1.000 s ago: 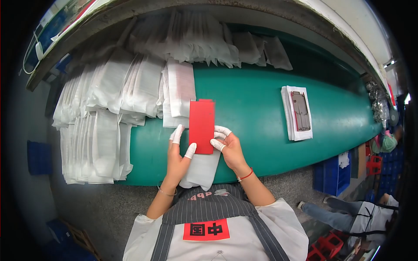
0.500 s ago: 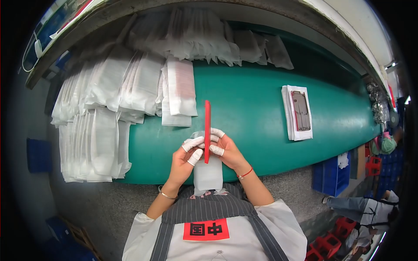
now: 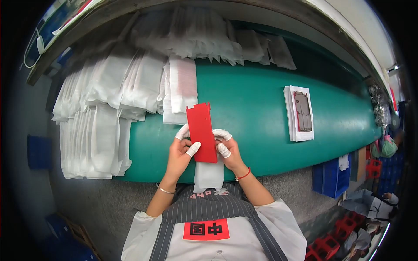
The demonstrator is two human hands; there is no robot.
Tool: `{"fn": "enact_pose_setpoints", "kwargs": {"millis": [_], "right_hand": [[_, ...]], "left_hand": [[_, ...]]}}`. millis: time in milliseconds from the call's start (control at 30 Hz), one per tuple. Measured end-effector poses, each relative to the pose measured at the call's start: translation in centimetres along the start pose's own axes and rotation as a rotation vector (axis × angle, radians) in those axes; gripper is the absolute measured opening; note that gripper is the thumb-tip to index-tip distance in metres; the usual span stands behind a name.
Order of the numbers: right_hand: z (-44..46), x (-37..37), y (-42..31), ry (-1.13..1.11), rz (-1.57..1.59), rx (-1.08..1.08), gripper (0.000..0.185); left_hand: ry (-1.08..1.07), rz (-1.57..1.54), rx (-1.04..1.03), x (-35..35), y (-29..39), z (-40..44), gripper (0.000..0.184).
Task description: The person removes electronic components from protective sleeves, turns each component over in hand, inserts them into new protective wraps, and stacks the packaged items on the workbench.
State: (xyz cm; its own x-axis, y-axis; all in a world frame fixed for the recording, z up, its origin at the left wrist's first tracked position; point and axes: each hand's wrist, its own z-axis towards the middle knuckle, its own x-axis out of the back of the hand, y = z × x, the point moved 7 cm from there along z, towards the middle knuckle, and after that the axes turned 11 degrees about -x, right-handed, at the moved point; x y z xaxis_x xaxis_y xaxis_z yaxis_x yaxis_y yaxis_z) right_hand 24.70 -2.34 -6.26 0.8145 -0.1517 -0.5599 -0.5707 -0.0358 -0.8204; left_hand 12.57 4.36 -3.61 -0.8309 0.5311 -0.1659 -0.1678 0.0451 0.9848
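A flat red panel is held up over the near edge of the green table, its broad face showing and slightly tilted. My left hand grips its left side, thumb on the face and fingers partly behind. My right hand is at its right edge, with fingers curled round behind. White covers sit on several fingertips. Beneath the panel a white translucent sleeve hangs over the table edge. To the right, a dark grey and red part lies on a small stack of white sleeves.
Rows of filled white sleeves cover the left of the green table, and more lie along its back. A ledge runs above the back. Blue bins, red stools and other people are at the right.
The red panel was turned edge-on half a second ago and now shows a broad face again. The sleeve beneath hangs straighter than one second ago. A person at the right has moved farther right.
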Motion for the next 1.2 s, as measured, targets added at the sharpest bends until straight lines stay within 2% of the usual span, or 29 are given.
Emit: {"fn": "enact_pose_setpoints", "kwargs": {"millis": [33, 133, 167, 233, 300, 367, 400, 500, 600, 667, 800, 833, 900, 933, 1000, 1033, 1100, 1133, 1200], "right_hand": [[-0.1, 0.1, 0.1, -0.003, 0.001, -0.002, 0.043], [-0.3, -0.6, 0.5, -0.13, -0.207, -0.001, 0.043], [-0.3, -0.9, 0.4, -0.147, -0.284, -0.006, 0.042], [-0.4, -1.5, 0.1, -0.177, -0.237, -0.011, 0.037], [-0.5, -1.6, 0.0, -0.147, -0.154, 0.02, 0.034], [-1.0, -1.5, -0.5, -0.085, -0.261, 0.03, 0.037], [-1.1, -1.6, -1.2, -0.076, -0.442, 0.032, 0.044], [-1.4, -2.9, -2.9, -0.245, -0.954, 0.148, 0.06], [-1.9, -4.4, -2.3, -0.356, -1.361, 0.147, 0.064], [-2.1, -5.7, -2.1, -0.417, -1.502, 0.13, 0.065], [-1.8, -6.8, -1.6, -0.469, -1.701, 0.167, 0.05], [-1.6, -7.3, -2.1, -0.422, -1.742, 0.267, 0.038], [-1.2, -6.6, -3.0, -0.287, -1.742, 0.296, 0.027], [-1.0, -6.2, -4.1, -0.209, -1.781, 0.377, 0.02], [-0.6, -4.5, -6.0, -0.1, -1.7, 0.3, 0.018], [-0.6, -3.8, -7.1, -0.053, -1.633, 0.347, 0.019], [-0.8, -1.2, -7.3, 0.144, -1.523, 0.123, 0.018], [-0.9, -0.2, -7.3, 0.2, -1.409, 0.102, 0.018], [-1.0, 2.3, -6.0, 0.313, -1.02, -0.144, 0.021]], "left_hand": [[-0.017, -0.078, 0.075, 0.0, -0.9, -0.2, 0.059], [-0.158, -0.116, -0.008, -0.4, -1.2, -0.2, 0.068], [-0.197, -0.149, 0.0, -0.4, -2.0, -0.6, 0.078], [-0.124, -0.171, 0.022, 0.0, -2.8, -0.6, 0.083], [-0.097, -0.352, 0.099, 0.0, -2.2, -0.6, 0.072], [-0.131, -0.486, 0.145, 0.1, -2.0, -0.8, 0.06], [-0.142, -0.565, 0.159, 0.2, -2.2, -0.8, 0.062], [-0.096, -0.721, 0.179, -0.1, -1.1, -0.8, 0.071], [-0.11, -1.024, 0.219, -0.5, -0.6, -0.9, 0.079], [-0.112, -1.223, 0.23, -1.0, 0.5, -0.8, 0.08], [-0.072, -1.318, 0.279, -1.0, 1.3, -0.8, 0.083], [-0.071, -1.318, 0.278, -0.9, 1.3, -0.8, 0.083], [-0.11, -1.346, 0.265, -0.8, 1.4, -0.7, 0.083], [-0.048, -1.324, 0.286, -0.6, 1.3, -0.8, 0.083], [-0.063, -1.335, 0.257, -0.5, 1.7, -0.8, 0.082], [-0.049, -1.258, 0.249, -0.2, 1.6, -0.8, 0.082], [-0.082, -1.278, 0.24, -0.3, 1.9, -0.7, 0.083], [-0.115, -1.296, 0.231, -0.5, 2.1, -0.7, 0.084], [-0.117, -1.302, 0.226, -0.5, 2.0, -0.7, 0.085]]}}
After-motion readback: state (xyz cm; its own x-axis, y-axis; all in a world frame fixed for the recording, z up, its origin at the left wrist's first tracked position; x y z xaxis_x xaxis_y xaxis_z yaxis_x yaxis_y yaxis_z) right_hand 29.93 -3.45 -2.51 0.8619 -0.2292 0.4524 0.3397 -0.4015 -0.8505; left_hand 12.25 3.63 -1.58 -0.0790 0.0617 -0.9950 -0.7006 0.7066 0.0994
